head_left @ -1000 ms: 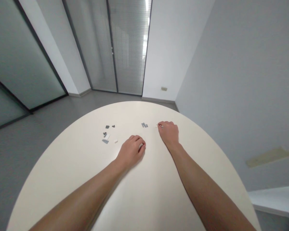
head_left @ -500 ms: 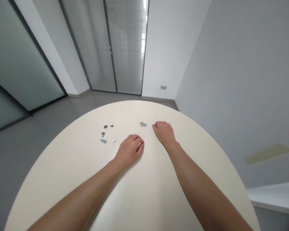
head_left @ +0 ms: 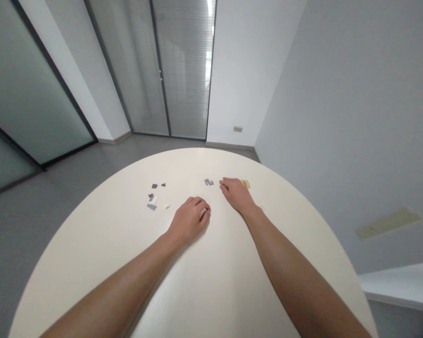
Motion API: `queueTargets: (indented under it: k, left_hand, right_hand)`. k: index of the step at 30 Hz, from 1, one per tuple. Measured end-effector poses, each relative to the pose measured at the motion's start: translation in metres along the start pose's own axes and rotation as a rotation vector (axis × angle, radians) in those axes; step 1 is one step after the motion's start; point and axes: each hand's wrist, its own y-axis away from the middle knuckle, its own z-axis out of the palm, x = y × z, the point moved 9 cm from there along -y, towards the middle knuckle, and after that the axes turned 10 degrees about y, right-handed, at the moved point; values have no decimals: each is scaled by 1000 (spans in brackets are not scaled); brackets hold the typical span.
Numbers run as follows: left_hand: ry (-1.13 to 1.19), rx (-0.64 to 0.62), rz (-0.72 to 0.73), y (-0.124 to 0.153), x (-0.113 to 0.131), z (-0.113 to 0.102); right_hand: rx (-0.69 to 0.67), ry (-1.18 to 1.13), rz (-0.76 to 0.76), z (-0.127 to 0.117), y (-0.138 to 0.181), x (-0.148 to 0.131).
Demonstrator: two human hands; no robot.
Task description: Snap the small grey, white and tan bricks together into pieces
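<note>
Round white table (head_left: 204, 286), person's both forearms stretched across it from the near side. Left hand (head_left: 188, 219) was palm down near the middle, fingers curled, thumb near the forefinger with a small gap between; from where I stood I couldn't tell if it had hold of anything. Right hand (head_left: 236, 192) lay farther out, palm down, fingers loosely bent and pointing left; couldn't tell if anything was pinched under there. Small grey strips (head_left: 208, 182) sat just left of its fingertips, apart from them. Yellow piece (head_left: 246, 183) was just right of its knuckles, partly hidden; faint pale bits (head_left: 262, 207) lay right of the wrist, too small to make out. Left of the left hand: a small white piece (head_left: 167, 206), then a white flat piece (head_left: 155, 200) beside a grey plate (head_left: 151, 206), with dark grey pieces (head_left: 154, 186) around and beyond them
</note>
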Motion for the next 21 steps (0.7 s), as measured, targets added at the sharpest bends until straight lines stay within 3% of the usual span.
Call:
queueTargets:
  k: [5,10,15,21]
  left_hand:
    - [-6,-7,2,0,0,1]
    - [-19,-4,-3,1,0,1]
    - [-32,-2,3,2,1,1]
    - [-25,-4,4,2,1,1]
  right_hand:
    - [-55,10,54,1,3,2]
    - [-24,-14,55,-1,11,-2]
    - [-31,157,95,-6,32,-4]
    - [-14,295,462,-19,103,26]
